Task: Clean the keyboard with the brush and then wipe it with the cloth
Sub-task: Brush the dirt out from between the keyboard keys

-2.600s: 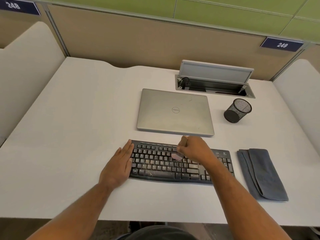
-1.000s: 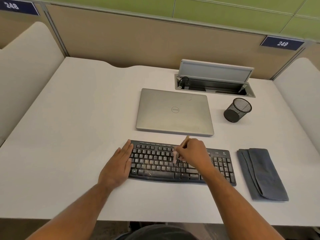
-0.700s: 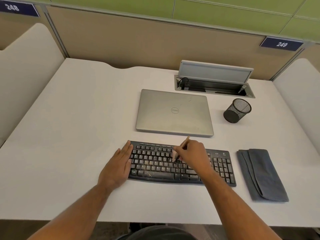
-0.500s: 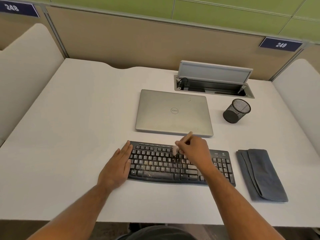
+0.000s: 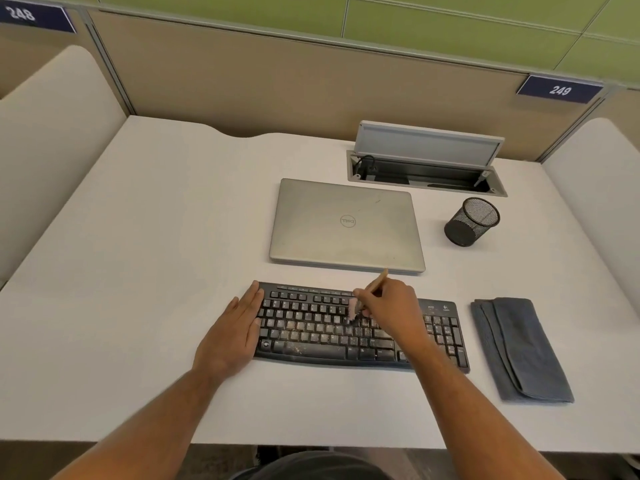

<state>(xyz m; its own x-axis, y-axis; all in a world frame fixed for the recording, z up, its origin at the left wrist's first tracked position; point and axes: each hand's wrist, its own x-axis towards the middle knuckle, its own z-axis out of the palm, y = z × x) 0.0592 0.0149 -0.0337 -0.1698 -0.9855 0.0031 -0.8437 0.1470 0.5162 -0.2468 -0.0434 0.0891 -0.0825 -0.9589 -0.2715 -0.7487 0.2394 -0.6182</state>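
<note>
Right hand (image 5: 391, 306) pinches brush (image 5: 353, 308) on dusty keyboard (image 5: 311, 332) — sweep short, row-wise strokes while flat left hand (image 5: 232, 336) braces its left end.

A dark blue sign (image 5: 37, 18) at the upper left of the frame, on the partition top, reads "248". A matching sign (image 5: 560, 90) at the upper right reads "249". The closed laptop (image 5: 347, 225) in the middle bears a round "DELL" logo (image 5: 348, 221), seen upside down. The keyboard (image 5: 311, 327) has a small white logo at its upper right corner, too small to read; its key letters are blurred.
</note>
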